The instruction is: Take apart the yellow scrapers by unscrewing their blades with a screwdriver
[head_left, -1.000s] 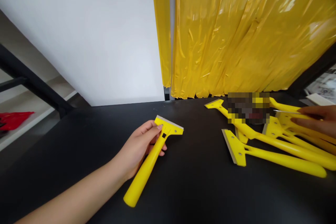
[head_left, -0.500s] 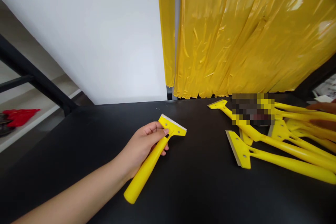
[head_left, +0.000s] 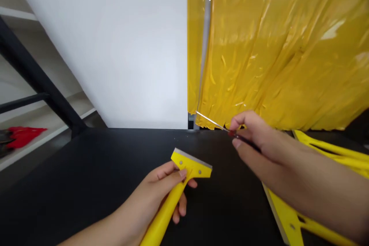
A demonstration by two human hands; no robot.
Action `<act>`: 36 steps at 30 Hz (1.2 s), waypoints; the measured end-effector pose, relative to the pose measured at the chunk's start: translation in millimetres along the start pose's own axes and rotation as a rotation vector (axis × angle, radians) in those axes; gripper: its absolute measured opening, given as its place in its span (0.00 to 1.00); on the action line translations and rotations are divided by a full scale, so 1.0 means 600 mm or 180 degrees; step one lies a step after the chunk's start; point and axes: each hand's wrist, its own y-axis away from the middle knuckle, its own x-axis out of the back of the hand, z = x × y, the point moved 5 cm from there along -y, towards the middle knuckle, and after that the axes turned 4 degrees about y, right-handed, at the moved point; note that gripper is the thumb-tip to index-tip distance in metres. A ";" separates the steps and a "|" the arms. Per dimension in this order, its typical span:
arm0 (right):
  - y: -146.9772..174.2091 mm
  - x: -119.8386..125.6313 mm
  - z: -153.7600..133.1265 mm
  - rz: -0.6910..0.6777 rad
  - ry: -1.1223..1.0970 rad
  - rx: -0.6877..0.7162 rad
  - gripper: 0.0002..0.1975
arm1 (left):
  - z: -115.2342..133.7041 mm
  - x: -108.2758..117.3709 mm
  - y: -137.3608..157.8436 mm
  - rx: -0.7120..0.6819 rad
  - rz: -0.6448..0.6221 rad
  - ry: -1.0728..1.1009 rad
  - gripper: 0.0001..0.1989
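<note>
L hand (head_left: 158, 186) pinches scraper (head_left: 174, 200) at neck, R hand (head_left: 263, 148) grips thin tool (head_left: 213, 122); scraper prob. light, stiff, best held by hdl. (head_left: 163, 221), clear of blade (head_left: 193, 158).

Yellow scrapers (head_left: 288, 217) on a black tabletop (head_left: 86, 184)

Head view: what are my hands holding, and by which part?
Your left hand holds a yellow scraper where its handle meets the head; your right hand grips a thin metal-shafted tool by its dark handle.

White glare streaks the yellow sheeting (head_left: 276, 65), upper right.
</note>
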 end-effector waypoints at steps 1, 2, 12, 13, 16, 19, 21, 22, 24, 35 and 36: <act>0.001 -0.012 -0.007 -0.0124 -0.0086 0.0058 0.08 | -0.004 0.002 -0.005 0.0039 -0.0012 0.0037 0.15; 0.003 -0.020 -0.011 -0.0181 -0.0162 0.0145 0.08 | -0.009 0.004 -0.010 0.0070 -0.0024 0.0057 0.16; 0.011 -0.037 -0.016 -0.0051 -0.0595 0.0140 0.07 | -0.016 0.018 -0.022 0.0305 0.0013 -0.0169 0.24; 0.011 -0.040 -0.017 -0.0088 -0.0666 0.0116 0.08 | -0.016 0.017 -0.022 0.0382 -0.0027 -0.0182 0.24; 0.011 -0.050 -0.021 -0.0226 -0.0904 0.0170 0.06 | -0.018 0.020 -0.024 0.0519 -0.0106 -0.0188 0.24; 0.012 -0.055 -0.024 -0.0345 -0.0996 0.0255 0.02 | -0.022 0.022 -0.029 0.0595 -0.0186 -0.0126 0.24; 0.014 -0.055 -0.023 -0.0373 -0.1014 0.0281 0.01 | -0.024 0.021 -0.029 0.0611 -0.0257 -0.0094 0.24; 0.015 -0.056 -0.021 -0.0380 -0.1016 0.0283 0.01 | -0.025 0.020 -0.029 0.0607 -0.0262 -0.0102 0.23; 0.018 -0.055 -0.020 -0.0340 -0.1000 0.0311 0.02 | -0.022 0.017 -0.024 0.0564 -0.0224 -0.0151 0.22; 0.025 -0.052 -0.026 -0.0402 -0.0643 0.0263 0.01 | -0.008 0.017 -0.007 0.0546 -0.0098 -0.0380 0.21; 0.024 -0.051 -0.025 -0.0359 -0.0696 0.0277 0.02 | -0.009 0.020 -0.007 0.0578 -0.0121 -0.0408 0.21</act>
